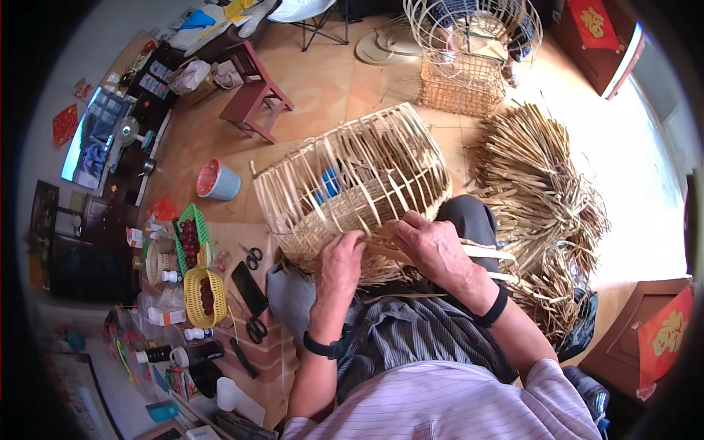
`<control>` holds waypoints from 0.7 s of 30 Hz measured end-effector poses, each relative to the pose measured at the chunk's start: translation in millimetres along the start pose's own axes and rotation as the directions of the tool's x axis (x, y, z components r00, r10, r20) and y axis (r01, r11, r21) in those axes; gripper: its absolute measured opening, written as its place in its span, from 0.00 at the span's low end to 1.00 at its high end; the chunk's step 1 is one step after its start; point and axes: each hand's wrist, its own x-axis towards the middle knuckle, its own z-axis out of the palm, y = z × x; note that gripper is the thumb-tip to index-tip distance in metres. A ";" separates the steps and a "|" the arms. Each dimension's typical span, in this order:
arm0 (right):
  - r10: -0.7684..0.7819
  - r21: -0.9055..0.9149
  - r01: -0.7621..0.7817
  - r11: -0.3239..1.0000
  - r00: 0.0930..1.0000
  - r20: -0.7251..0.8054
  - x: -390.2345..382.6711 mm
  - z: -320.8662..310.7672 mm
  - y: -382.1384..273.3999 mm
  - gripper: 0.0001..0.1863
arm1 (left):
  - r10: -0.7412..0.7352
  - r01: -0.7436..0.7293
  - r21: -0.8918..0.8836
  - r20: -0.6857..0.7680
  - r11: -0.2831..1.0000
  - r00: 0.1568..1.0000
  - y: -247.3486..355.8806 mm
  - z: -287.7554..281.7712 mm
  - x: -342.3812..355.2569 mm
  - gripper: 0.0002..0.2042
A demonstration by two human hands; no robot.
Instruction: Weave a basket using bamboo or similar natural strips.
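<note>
A half-woven basket (pixel 352 213) of pale straw or reed lies tilted across my lap, with bare upright ribs on its far side and a dense weave nearer me. My left hand (pixel 339 265) is closed at the basket's near edge, its fingertips pressed on the weave. My right hand (pixel 433 248) pinches flat straw strips (pixel 488 254) at the same edge, and their loose ends trail off to the right past my wrist. Just what lies under the fingertips of each hand is partly hidden. Something blue (pixel 328 185) shows through the ribs.
Right of my knee lies a large bundle of dry straw (pixel 543 183). On the left, a low table holds scissors (pixel 256 330), a yellow basket (pixel 204 297) and a green basket (pixel 192 242) of red fruit. Beyond stand a bin (pixel 220 181), a wooden chair (pixel 257 95) and another person's woven frame (pixel 462 81).
</note>
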 end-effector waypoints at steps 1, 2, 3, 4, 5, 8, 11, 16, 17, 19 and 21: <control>0.041 -0.037 -0.039 0.999 0.998 0.047 2.8 8.9 -1.2 0.11 | -0.038 0.038 -0.051 0.004 0.998 0.999 -2.5 1.6 0.0 0.11; -0.003 -0.031 0.004 1.000 1.000 0.028 4.0 15.4 -0.5 0.11 | -0.059 0.061 -0.093 0.018 0.994 0.998 -5.6 3.4 0.3 0.09; 0.013 -0.076 -0.010 0.997 0.999 0.043 5.3 21.1 0.6 0.10 | -0.044 0.045 -0.071 0.016 0.996 0.999 -9.3 4.9 1.0 0.09; 0.020 -0.116 -0.013 0.993 0.998 0.058 7.5 27.2 1.2 0.10 | -0.066 0.069 -0.055 0.053 0.996 0.996 -12.3 8.0 2.2 0.08; 0.005 -0.140 0.000 0.990 0.999 0.038 8.1 31.9 0.3 0.12 | -0.045 0.048 -0.049 0.053 0.998 0.998 -16.4 9.2 3.8 0.07; 0.086 -0.273 -0.048 0.961 0.988 0.131 20.4 46.8 -4.4 0.09 | -0.054 0.056 -0.064 0.035 0.996 0.998 -21.7 14.4 5.9 0.09; 0.110 -0.256 -0.104 0.961 0.994 0.007 33.7 59.0 -10.2 0.04 | -0.066 0.065 0.024 0.085 0.998 0.994 -20.6 20.1 10.9 0.16; 0.086 -0.023 -0.089 0.996 0.993 -0.080 39.5 69.3 -16.9 0.11 | 0.015 -0.009 0.051 -0.119 0.999 0.993 -14.8 23.9 8.3 0.16; 0.078 0.088 -0.067 0.994 0.988 -0.132 37.7 69.3 -17.3 0.11 | 0.031 -0.025 0.039 -0.148 0.999 0.988 -14.2 23.6 7.1 0.16; 0.133 0.148 -0.110 0.983 0.978 -0.162 35.9 69.0 -17.7 0.12 | 0.040 -0.039 0.006 -0.188 0.999 0.981 -15.1 21.6 4.5 0.14; 0.122 0.099 -0.108 0.989 0.982 -0.143 32.9 68.0 -18.2 0.12 | 0.049 -0.057 -0.031 -0.220 0.998 0.974 -15.5 20.2 2.6 0.13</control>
